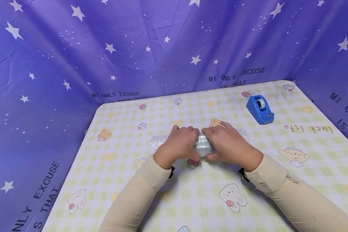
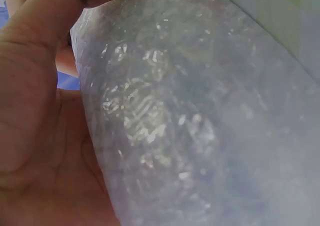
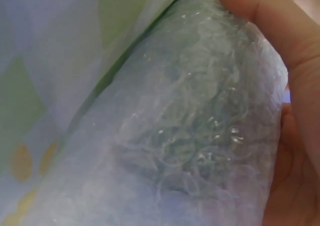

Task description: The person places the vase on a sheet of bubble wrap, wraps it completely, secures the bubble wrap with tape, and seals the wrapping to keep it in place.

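A roll of clear bubble wrap (image 1: 204, 145) lies crosswise on the table, its flat ends reaching out past both hands. My left hand (image 1: 181, 143) grips it left of the middle, thumb on the near side and fingers over the far side. Close beside it, my right hand (image 1: 227, 141) grips the roll the same way. Both wrist views show the shiny bubble wrap (image 2: 160, 116) filling the palm's hollow, with the right thumb (image 3: 280, 23) lying along it. Something greyish shows faintly inside the wrap; its kind cannot be told.
A blue tape dispenser (image 1: 259, 109) with a roll of tape stands at the back right of the table. The green checked tablecloth (image 1: 197, 199) bears cartoon prints. Purple star-patterned curtains (image 1: 162, 64) hang close behind the table and along its sides.
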The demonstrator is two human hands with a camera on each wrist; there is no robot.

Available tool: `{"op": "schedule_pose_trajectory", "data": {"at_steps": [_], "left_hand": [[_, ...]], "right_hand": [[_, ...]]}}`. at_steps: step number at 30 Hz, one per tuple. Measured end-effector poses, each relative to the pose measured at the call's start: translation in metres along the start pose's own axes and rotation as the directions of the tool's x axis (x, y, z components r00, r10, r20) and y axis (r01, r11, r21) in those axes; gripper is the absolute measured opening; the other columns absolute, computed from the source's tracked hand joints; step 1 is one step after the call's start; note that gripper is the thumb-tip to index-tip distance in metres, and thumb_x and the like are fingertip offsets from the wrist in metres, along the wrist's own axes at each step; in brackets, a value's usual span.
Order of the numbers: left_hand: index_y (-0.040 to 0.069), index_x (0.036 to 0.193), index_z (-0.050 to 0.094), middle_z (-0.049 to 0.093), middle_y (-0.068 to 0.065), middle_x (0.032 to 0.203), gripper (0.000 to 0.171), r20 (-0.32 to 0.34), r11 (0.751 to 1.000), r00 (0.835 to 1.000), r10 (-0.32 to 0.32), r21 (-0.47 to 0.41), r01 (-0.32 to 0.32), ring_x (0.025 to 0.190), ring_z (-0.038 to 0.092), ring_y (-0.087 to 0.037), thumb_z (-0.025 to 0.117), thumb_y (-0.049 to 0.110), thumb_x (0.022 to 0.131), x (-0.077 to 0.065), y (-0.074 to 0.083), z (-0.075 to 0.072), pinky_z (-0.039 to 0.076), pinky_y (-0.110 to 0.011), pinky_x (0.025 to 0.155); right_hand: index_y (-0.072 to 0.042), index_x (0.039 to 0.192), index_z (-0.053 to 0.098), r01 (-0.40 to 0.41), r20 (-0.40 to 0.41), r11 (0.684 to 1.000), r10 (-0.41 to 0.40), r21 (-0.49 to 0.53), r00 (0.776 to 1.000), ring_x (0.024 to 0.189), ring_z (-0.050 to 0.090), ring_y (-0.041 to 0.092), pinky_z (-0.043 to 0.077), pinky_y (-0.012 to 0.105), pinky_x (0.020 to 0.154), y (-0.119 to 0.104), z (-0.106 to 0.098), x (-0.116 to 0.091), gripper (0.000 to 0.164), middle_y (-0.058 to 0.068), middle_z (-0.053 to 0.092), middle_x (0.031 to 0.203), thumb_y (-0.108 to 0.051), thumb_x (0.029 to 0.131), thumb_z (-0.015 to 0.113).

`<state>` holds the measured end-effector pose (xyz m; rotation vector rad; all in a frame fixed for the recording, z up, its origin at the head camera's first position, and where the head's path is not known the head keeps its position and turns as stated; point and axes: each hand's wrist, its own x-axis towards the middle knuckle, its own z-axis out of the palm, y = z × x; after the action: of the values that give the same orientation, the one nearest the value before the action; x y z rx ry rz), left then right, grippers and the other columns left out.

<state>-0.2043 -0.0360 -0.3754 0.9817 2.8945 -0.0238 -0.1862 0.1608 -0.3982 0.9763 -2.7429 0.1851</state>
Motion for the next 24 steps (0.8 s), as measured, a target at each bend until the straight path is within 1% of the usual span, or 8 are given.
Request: {"op": "schedule_pose_trajectory", "data": {"at_steps": [3, 8, 13, 14, 17, 20, 22, 24], "left_hand": [[0.016, 0.111, 0.061, 0.063, 0.004, 0.098, 0.058, -0.008, 1.0, 1.0, 0.007, 0.015, -0.007, 0.084, 0.06, -0.014, 0.084, 0.05, 0.069, -0.001, 0.0, 0.001, 0.04, -0.039, 0.075], [0.017, 0.108, 0.058, 0.06, 0.006, 0.094, 0.056, -0.03, 1.0, 0.999, 0.022, 0.017, -0.021, 0.081, 0.058, -0.014, 0.082, 0.051, 0.07, -0.003, -0.002, 0.003, 0.04, -0.039, 0.075], [0.016, 0.113, 0.057, 0.06, 0.005, 0.097, 0.061, -0.048, 0.999, 0.998, 0.032, 0.023, -0.031, 0.083, 0.059, -0.015, 0.081, 0.053, 0.071, -0.005, -0.002, 0.006, 0.042, -0.04, 0.078], [0.015, 0.115, 0.057, 0.061, 0.005, 0.099, 0.064, -0.054, 0.999, 0.998, 0.033, 0.026, -0.032, 0.085, 0.059, -0.016, 0.081, 0.054, 0.07, -0.006, -0.002, 0.006, 0.042, -0.041, 0.08], [0.012, 0.128, 0.056, 0.064, 0.002, 0.111, 0.08, -0.068, 0.998, 0.997, 0.038, 0.057, -0.034, 0.095, 0.062, -0.018, 0.083, 0.056, 0.067, -0.008, -0.001, 0.007, 0.043, -0.043, 0.086], [0.009, 0.139, 0.052, 0.064, 0.0, 0.122, 0.097, -0.097, 0.994, 0.994, 0.045, 0.103, -0.035, 0.105, 0.063, -0.02, 0.086, 0.059, 0.063, -0.011, 0.001, 0.01, 0.043, -0.044, 0.091], [0.009, 0.141, 0.051, 0.063, 0.0, 0.124, 0.101, -0.129, 0.991, 0.99, 0.05, 0.131, -0.033, 0.109, 0.063, -0.021, 0.088, 0.059, 0.062, -0.013, 0.002, 0.013, 0.043, -0.044, 0.093], [0.009, 0.138, 0.052, 0.063, -0.001, 0.123, 0.099, -0.167, 0.987, 0.984, 0.056, 0.158, -0.03, 0.11, 0.063, -0.022, 0.089, 0.057, 0.06, -0.016, 0.004, 0.015, 0.043, -0.044, 0.093]], "right_hand": [[-0.004, 0.121, 0.063, 0.01, 0.001, 1.0, -0.01, 0.014, 1.0, 0.098, 0.07, 0.029, 0.043, 0.065, 0.105, 0.001, 0.0, 0.0, 0.084, 0.009, 0.073, 0.104, -0.051, 0.06, 0.096], [-0.003, 0.121, 0.063, 0.022, -0.003, 1.0, -0.022, 0.017, 1.0, 0.098, 0.07, 0.029, 0.044, 0.064, 0.104, 0.004, 0.001, 0.0, 0.083, 0.01, 0.073, 0.104, -0.049, 0.06, 0.095], [-0.004, 0.12, 0.063, 0.027, 0.002, 0.999, -0.027, 0.028, 1.0, 0.096, 0.069, 0.028, 0.044, 0.064, 0.105, 0.006, 0.003, 0.001, 0.08, 0.009, 0.073, 0.102, -0.048, 0.061, 0.094], [-0.004, 0.12, 0.063, 0.025, 0.004, 0.999, -0.025, 0.032, 1.0, 0.095, 0.069, 0.027, 0.044, 0.064, 0.104, 0.006, 0.003, 0.001, 0.079, 0.009, 0.072, 0.101, -0.048, 0.061, 0.094], [-0.005, 0.118, 0.064, 0.017, 0.013, 0.999, -0.018, 0.048, 1.0, 0.094, 0.069, 0.026, 0.044, 0.064, 0.104, 0.007, 0.001, 0.002, 0.078, 0.007, 0.072, 0.098, -0.048, 0.06, 0.093], [-0.006, 0.116, 0.065, 0.013, 0.025, 0.998, -0.014, 0.057, 1.0, 0.094, 0.069, 0.026, 0.044, 0.065, 0.104, 0.007, 0.0, 0.002, 0.076, 0.006, 0.071, 0.097, -0.05, 0.06, 0.092], [-0.006, 0.115, 0.065, 0.012, 0.031, 0.998, -0.014, 0.063, 0.999, 0.093, 0.069, 0.026, 0.044, 0.065, 0.104, 0.007, 0.0, 0.002, 0.075, 0.006, 0.071, 0.096, -0.05, 0.06, 0.092], [-0.006, 0.113, 0.065, 0.015, 0.034, 0.998, -0.017, 0.067, 0.999, 0.093, 0.069, 0.025, 0.044, 0.066, 0.104, 0.007, 0.0, 0.003, 0.074, 0.005, 0.071, 0.095, -0.051, 0.06, 0.091]]}}
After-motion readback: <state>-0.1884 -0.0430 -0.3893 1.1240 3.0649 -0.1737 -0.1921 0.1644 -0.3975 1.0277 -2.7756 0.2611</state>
